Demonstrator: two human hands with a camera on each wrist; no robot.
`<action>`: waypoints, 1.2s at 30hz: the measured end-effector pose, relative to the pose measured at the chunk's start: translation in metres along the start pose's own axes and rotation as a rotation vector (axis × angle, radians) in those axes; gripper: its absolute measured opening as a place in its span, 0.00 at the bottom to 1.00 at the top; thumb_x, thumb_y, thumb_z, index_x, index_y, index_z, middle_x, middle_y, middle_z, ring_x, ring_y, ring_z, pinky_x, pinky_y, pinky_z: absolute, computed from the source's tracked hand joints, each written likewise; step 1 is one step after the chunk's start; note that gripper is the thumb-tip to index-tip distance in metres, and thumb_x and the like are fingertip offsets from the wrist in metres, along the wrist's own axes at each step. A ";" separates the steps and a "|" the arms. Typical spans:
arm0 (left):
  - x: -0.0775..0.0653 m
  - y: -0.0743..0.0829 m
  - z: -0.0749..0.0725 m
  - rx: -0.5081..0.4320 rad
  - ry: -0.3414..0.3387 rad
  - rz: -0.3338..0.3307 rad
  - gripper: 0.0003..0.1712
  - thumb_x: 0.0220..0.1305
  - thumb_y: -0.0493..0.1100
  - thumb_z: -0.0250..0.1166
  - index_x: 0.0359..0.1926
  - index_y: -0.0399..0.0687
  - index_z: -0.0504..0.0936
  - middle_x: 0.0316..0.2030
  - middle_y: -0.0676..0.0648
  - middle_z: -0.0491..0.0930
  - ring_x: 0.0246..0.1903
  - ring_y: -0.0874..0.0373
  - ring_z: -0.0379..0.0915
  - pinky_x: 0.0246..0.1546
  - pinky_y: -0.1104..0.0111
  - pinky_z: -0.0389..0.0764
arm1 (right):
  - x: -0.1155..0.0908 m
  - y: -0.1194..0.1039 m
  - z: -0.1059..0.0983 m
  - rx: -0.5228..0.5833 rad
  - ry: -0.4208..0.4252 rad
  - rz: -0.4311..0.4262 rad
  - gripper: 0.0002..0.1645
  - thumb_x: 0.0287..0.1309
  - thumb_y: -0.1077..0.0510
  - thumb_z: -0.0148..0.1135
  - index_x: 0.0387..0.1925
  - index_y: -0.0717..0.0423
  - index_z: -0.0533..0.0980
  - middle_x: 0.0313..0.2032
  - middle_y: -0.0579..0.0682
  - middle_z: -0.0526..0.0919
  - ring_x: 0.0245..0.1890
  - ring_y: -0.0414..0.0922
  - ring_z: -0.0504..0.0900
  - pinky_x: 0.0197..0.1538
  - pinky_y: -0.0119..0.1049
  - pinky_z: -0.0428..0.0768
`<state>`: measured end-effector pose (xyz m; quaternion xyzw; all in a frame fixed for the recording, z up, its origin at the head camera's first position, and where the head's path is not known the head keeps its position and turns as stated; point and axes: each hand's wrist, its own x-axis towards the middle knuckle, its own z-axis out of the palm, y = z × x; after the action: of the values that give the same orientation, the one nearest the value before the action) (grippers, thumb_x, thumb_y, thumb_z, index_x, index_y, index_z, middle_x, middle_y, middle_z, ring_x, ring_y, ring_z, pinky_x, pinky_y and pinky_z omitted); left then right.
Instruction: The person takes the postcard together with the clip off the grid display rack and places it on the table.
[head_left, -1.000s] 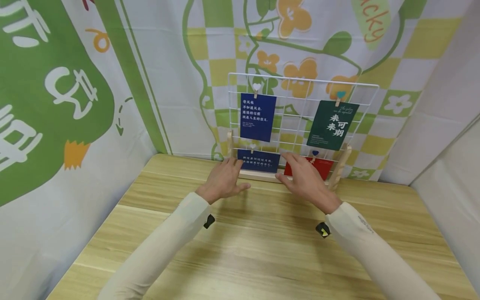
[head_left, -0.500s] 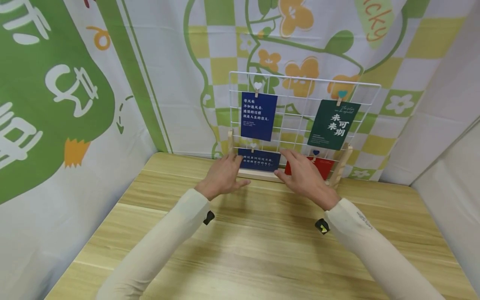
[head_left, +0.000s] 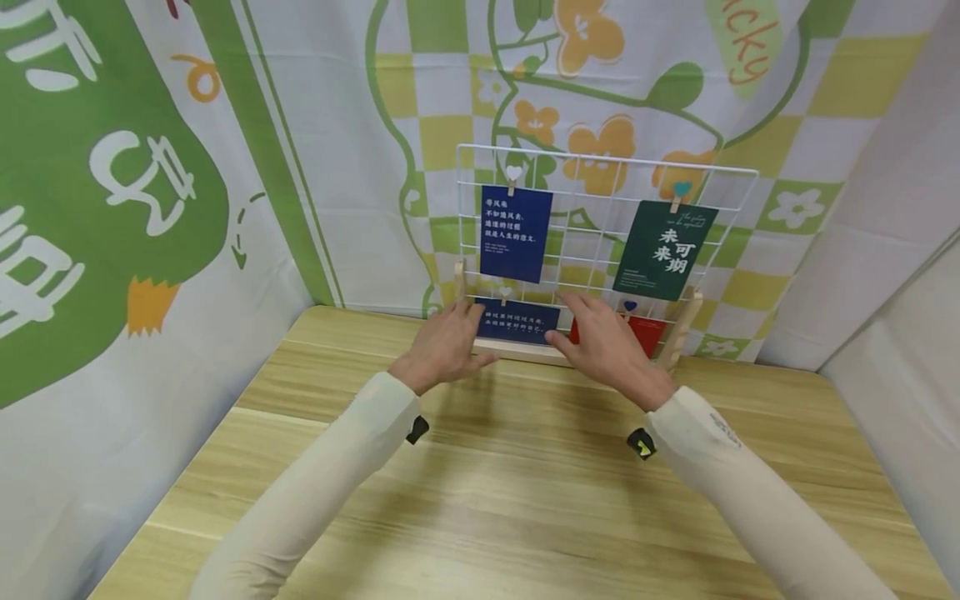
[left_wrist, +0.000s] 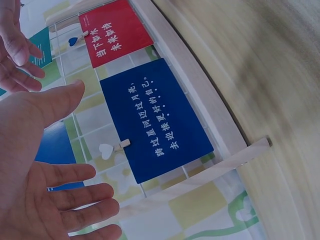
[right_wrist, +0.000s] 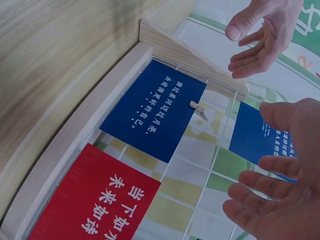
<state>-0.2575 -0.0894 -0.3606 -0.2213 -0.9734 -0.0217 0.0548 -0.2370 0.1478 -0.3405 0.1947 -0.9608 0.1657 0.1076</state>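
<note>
A white wire grid (head_left: pixel 607 158) stands in a wooden base (head_left: pixel 517 351) at the back of the table. Wooden heart clips hold an upper blue card (head_left: pixel 516 237), a green card (head_left: pixel 663 250), a lower blue card (head_left: pixel 517 321) and a red card (head_left: pixel 648 335) on it. My left hand (head_left: pixel 441 346) is beside the lower blue card, fingers extended and holding nothing. Over part of the red card in the head view is my right hand (head_left: pixel 609 346), its fingers loosely spread. Both wrist views show gaps between the hands and the lower blue card (left_wrist: pixel 157 120).
The wood-grain table (head_left: pixel 480 500) spreads out in front of the grid. Behind it hangs a patterned cloth (head_left: pixel 420 83) in green, yellow and white. More white cloth walls (head_left: pixel 900 333) close in the sides.
My right hand has shifted slightly left, and the left hand slightly up and left. The grid and its cards have stayed in place.
</note>
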 end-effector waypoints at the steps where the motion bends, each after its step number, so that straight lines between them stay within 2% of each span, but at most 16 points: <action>1: 0.000 0.000 -0.001 -0.001 -0.001 -0.003 0.47 0.52 0.69 0.59 0.60 0.40 0.63 0.56 0.39 0.71 0.53 0.46 0.71 0.52 0.54 0.74 | 0.001 -0.001 -0.001 -0.001 0.000 0.001 0.41 0.54 0.43 0.62 0.66 0.51 0.59 0.63 0.56 0.67 0.60 0.55 0.69 0.58 0.53 0.72; 7: 0.003 0.000 -0.005 -0.015 0.022 -0.004 0.45 0.52 0.67 0.61 0.59 0.38 0.64 0.53 0.38 0.72 0.51 0.45 0.72 0.50 0.54 0.75 | 0.006 -0.003 -0.006 0.015 0.008 -0.004 0.40 0.55 0.44 0.61 0.65 0.53 0.60 0.64 0.56 0.66 0.62 0.55 0.68 0.60 0.53 0.70; 15: 0.005 -0.001 -0.011 -0.017 0.046 0.007 0.48 0.54 0.67 0.59 0.62 0.35 0.61 0.55 0.37 0.71 0.52 0.46 0.72 0.51 0.57 0.76 | 0.012 -0.004 -0.010 0.016 0.046 -0.027 0.39 0.55 0.45 0.61 0.64 0.55 0.62 0.62 0.57 0.68 0.58 0.55 0.71 0.58 0.51 0.72; 21: 0.007 -0.002 -0.014 -0.046 0.057 0.011 0.45 0.55 0.64 0.60 0.60 0.34 0.62 0.51 0.37 0.73 0.50 0.46 0.74 0.50 0.57 0.76 | 0.015 -0.006 -0.013 0.007 0.065 -0.055 0.39 0.56 0.44 0.60 0.65 0.53 0.60 0.62 0.56 0.69 0.59 0.54 0.70 0.59 0.51 0.71; 26: 0.008 -0.003 -0.017 -0.070 0.051 -0.003 0.47 0.56 0.64 0.60 0.62 0.33 0.60 0.53 0.36 0.72 0.49 0.46 0.75 0.49 0.58 0.77 | 0.018 -0.008 -0.015 0.019 0.066 -0.061 0.38 0.57 0.45 0.60 0.65 0.51 0.60 0.62 0.55 0.68 0.61 0.54 0.68 0.60 0.51 0.70; 30: 0.009 -0.004 -0.020 -0.061 0.040 -0.016 0.49 0.56 0.65 0.59 0.64 0.32 0.58 0.54 0.35 0.72 0.50 0.45 0.74 0.50 0.58 0.76 | 0.022 -0.010 -0.018 0.024 0.065 -0.053 0.36 0.57 0.46 0.60 0.64 0.53 0.62 0.62 0.56 0.69 0.61 0.54 0.68 0.60 0.52 0.70; 36: 0.012 -0.004 -0.022 -0.064 0.063 -0.017 0.49 0.56 0.65 0.59 0.65 0.33 0.56 0.57 0.34 0.69 0.49 0.44 0.74 0.48 0.57 0.77 | 0.025 -0.012 -0.020 0.018 0.064 -0.038 0.35 0.57 0.47 0.60 0.63 0.54 0.64 0.61 0.56 0.70 0.61 0.55 0.69 0.60 0.52 0.70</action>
<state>-0.2676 -0.0895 -0.3379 -0.2139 -0.9718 -0.0602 0.0782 -0.2520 0.1362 -0.3116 0.2087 -0.9514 0.1784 0.1396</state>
